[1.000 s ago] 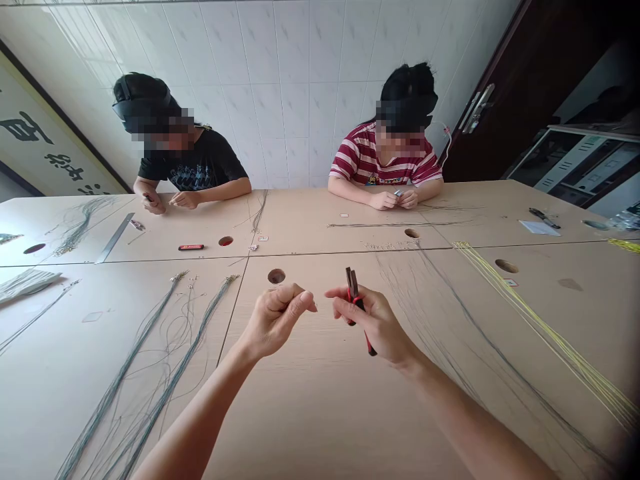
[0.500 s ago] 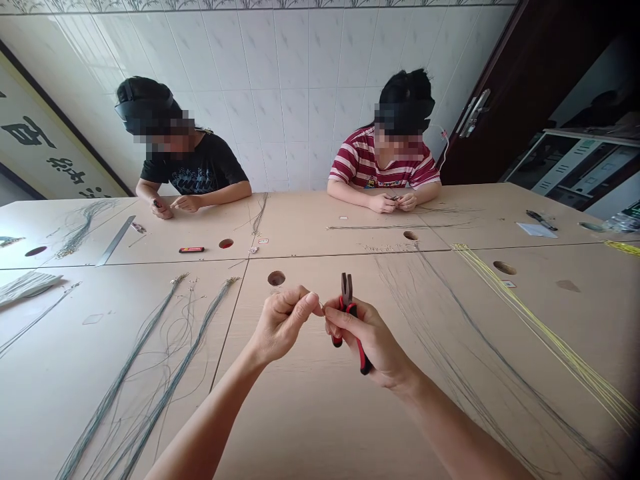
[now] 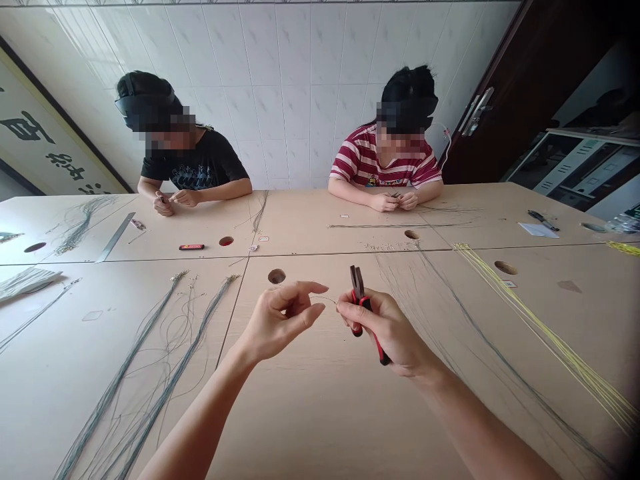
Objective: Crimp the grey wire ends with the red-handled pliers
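Note:
My right hand (image 3: 387, 330) is closed around red-handled pliers (image 3: 363, 308), jaws pointing up and away from me. Its thumb and forefinger also pinch the end of a thin wire (image 3: 327, 300). My left hand (image 3: 280, 320) hovers just left of it above the wooden table (image 3: 310, 413). Its forefinger and thumb are spread apart, with the wire's free end near the fingertips. I cannot tell whether the left fingers touch the wire.
Grey wire bundles (image 3: 150, 373) lie to my left, more grey strands (image 3: 480, 340) and yellow wires (image 3: 555, 337) to my right. A cable hole (image 3: 277, 275) is ahead. Two people work at the far side, near a metal ruler (image 3: 115, 237) and a red-black bar (image 3: 191, 247).
My left hand has gone from a pinch against the right fingers to spread fingers and pulled slightly left. The right hand with the pliers has shifted a little to the right.

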Demonstrator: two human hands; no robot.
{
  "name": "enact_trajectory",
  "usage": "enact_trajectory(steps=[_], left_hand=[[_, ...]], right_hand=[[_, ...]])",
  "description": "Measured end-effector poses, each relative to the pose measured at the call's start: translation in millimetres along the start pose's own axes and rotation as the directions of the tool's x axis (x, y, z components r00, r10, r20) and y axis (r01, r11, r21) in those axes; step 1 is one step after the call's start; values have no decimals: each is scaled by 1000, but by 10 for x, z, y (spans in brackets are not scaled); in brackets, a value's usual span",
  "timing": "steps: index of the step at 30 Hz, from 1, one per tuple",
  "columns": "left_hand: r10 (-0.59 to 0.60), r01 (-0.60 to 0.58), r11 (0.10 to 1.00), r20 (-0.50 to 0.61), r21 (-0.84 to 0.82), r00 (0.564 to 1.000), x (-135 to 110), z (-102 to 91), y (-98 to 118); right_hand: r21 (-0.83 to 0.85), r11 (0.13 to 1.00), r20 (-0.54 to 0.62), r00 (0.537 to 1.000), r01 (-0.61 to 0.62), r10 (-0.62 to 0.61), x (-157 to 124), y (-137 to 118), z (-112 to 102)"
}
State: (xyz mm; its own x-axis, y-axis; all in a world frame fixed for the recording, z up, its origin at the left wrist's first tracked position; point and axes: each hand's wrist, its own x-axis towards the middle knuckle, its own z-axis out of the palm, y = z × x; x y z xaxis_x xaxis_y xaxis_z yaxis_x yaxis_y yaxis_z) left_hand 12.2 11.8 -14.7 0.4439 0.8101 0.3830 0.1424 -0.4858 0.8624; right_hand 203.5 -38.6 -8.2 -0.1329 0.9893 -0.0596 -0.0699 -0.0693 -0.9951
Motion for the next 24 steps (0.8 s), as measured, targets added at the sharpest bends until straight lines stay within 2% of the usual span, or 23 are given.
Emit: enact_trajectory(steps=[4,12,16,20,22,24], left_hand=[[6,-6,1000,-22,11,1000,6,5,19],[-8,8,996,-1,-94,1000,32,39,81],[-71,70,996,-26,-56,997,29,67,83],[-155,156,988,38,-24,987,-12,55,100],[-154,155,987,39,-27,987,-35,42,115],[-99,100,995,17,-25,995,-50,36,126]], right_hand=[[-40,999,37,999,-13,14,7,-60,-9],[-20,998,81,994,-65,66,-12,-101,-3],[103,990,123,989,-95,82,-14,-95,-27],[251,953,166,978,-167,128,1,-92,-42],[301,930,183,970,-213,163,13,-94,-44],[332,909,195,961,-253,197,24,-98,-43]])
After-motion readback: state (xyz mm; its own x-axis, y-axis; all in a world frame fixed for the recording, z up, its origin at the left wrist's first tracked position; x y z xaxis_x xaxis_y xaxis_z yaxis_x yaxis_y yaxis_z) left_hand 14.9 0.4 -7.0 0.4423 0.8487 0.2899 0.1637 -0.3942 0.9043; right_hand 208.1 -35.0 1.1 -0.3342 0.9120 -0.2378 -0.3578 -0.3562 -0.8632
